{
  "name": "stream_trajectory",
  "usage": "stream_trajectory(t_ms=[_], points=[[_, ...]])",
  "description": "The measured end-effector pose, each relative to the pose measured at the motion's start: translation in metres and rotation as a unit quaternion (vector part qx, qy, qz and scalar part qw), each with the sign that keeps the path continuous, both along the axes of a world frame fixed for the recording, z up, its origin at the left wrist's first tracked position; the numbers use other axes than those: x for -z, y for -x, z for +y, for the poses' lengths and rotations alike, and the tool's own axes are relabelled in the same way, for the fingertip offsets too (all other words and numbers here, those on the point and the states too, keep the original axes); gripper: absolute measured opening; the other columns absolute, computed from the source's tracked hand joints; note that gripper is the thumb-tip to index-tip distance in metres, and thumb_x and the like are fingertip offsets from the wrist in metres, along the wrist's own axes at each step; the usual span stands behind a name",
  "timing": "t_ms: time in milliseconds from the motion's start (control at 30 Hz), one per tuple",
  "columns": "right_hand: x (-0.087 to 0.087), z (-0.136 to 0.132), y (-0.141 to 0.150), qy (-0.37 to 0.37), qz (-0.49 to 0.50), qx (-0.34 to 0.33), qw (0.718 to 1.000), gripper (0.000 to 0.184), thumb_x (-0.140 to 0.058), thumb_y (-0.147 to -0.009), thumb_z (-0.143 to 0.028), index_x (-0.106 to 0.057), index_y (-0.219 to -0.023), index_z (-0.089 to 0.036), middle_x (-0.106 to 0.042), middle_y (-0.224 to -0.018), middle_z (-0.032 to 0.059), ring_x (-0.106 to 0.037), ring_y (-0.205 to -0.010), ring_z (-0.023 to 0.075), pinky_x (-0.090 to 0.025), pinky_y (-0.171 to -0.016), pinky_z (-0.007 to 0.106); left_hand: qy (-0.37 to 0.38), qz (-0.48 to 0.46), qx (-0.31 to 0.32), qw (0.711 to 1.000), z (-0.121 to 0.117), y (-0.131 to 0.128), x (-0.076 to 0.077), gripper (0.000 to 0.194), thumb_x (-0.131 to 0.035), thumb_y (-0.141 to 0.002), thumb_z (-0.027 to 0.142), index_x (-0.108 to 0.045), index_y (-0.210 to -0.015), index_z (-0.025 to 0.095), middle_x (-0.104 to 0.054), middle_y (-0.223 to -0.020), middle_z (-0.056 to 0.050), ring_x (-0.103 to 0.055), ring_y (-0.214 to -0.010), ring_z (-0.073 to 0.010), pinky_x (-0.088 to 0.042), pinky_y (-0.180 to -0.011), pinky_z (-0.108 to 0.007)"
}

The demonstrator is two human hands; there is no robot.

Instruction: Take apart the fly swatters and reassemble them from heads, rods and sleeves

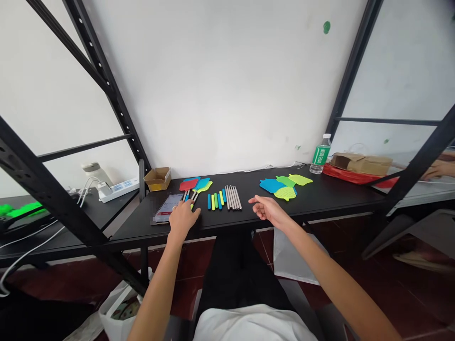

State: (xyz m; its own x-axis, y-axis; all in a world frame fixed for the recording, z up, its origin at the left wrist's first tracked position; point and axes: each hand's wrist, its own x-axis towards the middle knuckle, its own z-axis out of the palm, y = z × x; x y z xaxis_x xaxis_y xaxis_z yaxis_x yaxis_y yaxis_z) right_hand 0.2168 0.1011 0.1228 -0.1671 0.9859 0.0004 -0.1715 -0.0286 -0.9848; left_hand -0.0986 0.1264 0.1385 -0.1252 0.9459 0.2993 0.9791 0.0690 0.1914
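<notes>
My left hand [183, 218] is over the handles of several fly swatters at the left, its thumb apart from its fingers. Its fingertips reach the handles, partly hidden by the hand. The swatter heads are red [188, 184], blue [202, 183] and yellow-green [205, 187]. My right hand [269, 209] hovers over the table's front edge, index finger pointing left, the others loosely curled, holding nothing. Between my hands lie a row of blue, green and yellow handle grips [215, 201] and several grey metal rods [233, 198]. Loose swatter heads [272, 184] in blue, green and yellow overlap beyond my right hand.
A phone [168, 208] lies left of my left hand, with a small cardboard box [157, 179] behind it. A water bottle [320, 154] stands back right, near an open carton [362, 163] on red plastic. Black metal posts flank the table. Another person's hand [442, 166] shows far right.
</notes>
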Motion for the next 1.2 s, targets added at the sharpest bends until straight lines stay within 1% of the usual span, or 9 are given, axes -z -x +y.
stream_trajectory(t_ms=[133, 233, 333, 433, 567, 733, 867, 1033, 1200], points=[[0.001, -0.002, 0.003, -0.006, -0.008, -0.007, 1.0, 0.037, -0.065, -0.083, -0.051, -0.07, -0.093, -0.016, -0.06, -0.066, 0.0014, -0.046, -0.047, 0.0084, -0.028, -0.044, 0.022, 0.009, 0.025, -0.006, 1.0, 0.003, 0.001, 0.007, 0.041, -0.054, -0.088, 0.035, -0.062, -0.127, 0.022, -0.061, -0.124, -0.015, -0.058, -0.113, -0.0357, -0.051, -0.082, -0.042], [0.001, -0.003, 0.003, -0.008, -0.013, -0.007, 1.0, 0.035, -0.065, -0.082, -0.049, -0.07, -0.092, -0.016, -0.061, -0.066, 0.0015, -0.046, -0.047, 0.0088, -0.028, -0.044, 0.023, -0.002, 0.021, -0.009, 1.0, 0.004, 0.001, 0.008, 0.04, -0.053, -0.088, 0.029, -0.06, -0.127, 0.021, -0.062, -0.122, -0.016, -0.062, -0.107, -0.033, -0.051, -0.083, -0.041], [0.0, -0.004, 0.005, -0.01, -0.019, -0.01, 1.0, 0.034, -0.065, -0.081, -0.049, -0.07, -0.091, -0.017, -0.061, -0.066, 0.0015, -0.045, -0.048, 0.009, -0.027, -0.044, 0.023, 0.005, 0.012, -0.014, 1.0, 0.004, 0.003, 0.008, 0.038, -0.053, -0.088, 0.026, -0.062, -0.125, 0.018, -0.062, -0.122, -0.017, -0.064, -0.105, -0.0329, -0.049, -0.085, -0.04], [0.0, -0.004, 0.006, -0.009, -0.023, -0.012, 1.0, 0.033, -0.065, -0.08, -0.048, -0.07, -0.09, -0.017, -0.06, -0.065, 0.0011, -0.045, -0.047, 0.0088, -0.027, -0.044, 0.023, 0.01, -0.001, -0.025, 1.0, 0.005, 0.006, 0.008, 0.035, -0.053, -0.088, 0.028, -0.064, -0.119, 0.017, -0.063, -0.12, -0.017, -0.064, -0.104, -0.0344, -0.049, -0.083, -0.041], [0.0, -0.005, 0.007, -0.013, -0.021, -0.018, 1.0, 0.034, -0.065, -0.08, -0.049, -0.071, -0.09, -0.017, -0.06, -0.065, 0.0011, -0.044, -0.047, 0.0087, -0.027, -0.044, 0.024, 0.015, -0.018, -0.036, 0.999, 0.006, 0.008, 0.007, 0.03, -0.055, -0.087, 0.033, -0.066, -0.11, 0.017, -0.065, -0.114, -0.017, -0.065, -0.101, -0.0341, -0.049, -0.08, -0.04], [0.002, -0.006, 0.009, -0.011, -0.024, -0.022, 0.999, 0.035, -0.066, -0.08, -0.05, -0.07, -0.09, -0.017, -0.061, -0.065, 0.0012, -0.045, -0.047, 0.0082, -0.027, -0.044, 0.023, 0.017, 0.006, -0.04, 0.999, 0.003, 0.006, 0.002, 0.022, -0.056, -0.086, 0.033, -0.069, -0.095, 0.018, -0.068, -0.108, -0.016, -0.064, -0.101, -0.0344, -0.049, -0.079, -0.04], [0.003, -0.006, 0.011, -0.008, -0.026, -0.025, 0.999, 0.035, -0.066, -0.08, -0.05, -0.071, -0.09, -0.017, -0.061, -0.065, 0.001, -0.045, -0.047, 0.0082, -0.027, -0.044, 0.023, 0.015, 0.031, -0.046, 0.998, 0.001, 0.004, 0.002, 0.026, -0.057, -0.086, 0.038, -0.071, -0.093, 0.017, -0.068, -0.108, -0.017, -0.064, -0.102, -0.0352, -0.05, -0.078, -0.041], [0.003, -0.006, 0.011, -0.003, -0.026, -0.024, 0.999, 0.033, -0.066, -0.079, -0.049, -0.07, -0.089, -0.017, -0.061, -0.064, 0.0008, -0.045, -0.046, 0.0085, -0.027, -0.043, 0.023, 0.019, 0.037, -0.042, 0.998, 0.001, 0.004, 0.006, 0.03, -0.049, -0.091, 0.035, -0.071, -0.084, 0.016, -0.068, -0.105, -0.018, -0.065, -0.101, -0.0354, -0.05, -0.076, -0.041], [0.004, -0.005, 0.011, -0.009, -0.026, -0.026, 0.999, 0.033, -0.066, -0.08, -0.049, -0.071, -0.09, -0.018, -0.061, -0.065, 0.001, -0.045, -0.047, 0.0086, -0.027, -0.044, 0.023, 0.007, 0.016, -0.041, 0.999, 0.001, 0.002, 0.003, 0.035, -0.042, -0.094, 0.035, -0.071, -0.09, 0.015, -0.067, -0.106, -0.018, -0.064, -0.101, -0.0355, -0.049, -0.077, -0.042]])
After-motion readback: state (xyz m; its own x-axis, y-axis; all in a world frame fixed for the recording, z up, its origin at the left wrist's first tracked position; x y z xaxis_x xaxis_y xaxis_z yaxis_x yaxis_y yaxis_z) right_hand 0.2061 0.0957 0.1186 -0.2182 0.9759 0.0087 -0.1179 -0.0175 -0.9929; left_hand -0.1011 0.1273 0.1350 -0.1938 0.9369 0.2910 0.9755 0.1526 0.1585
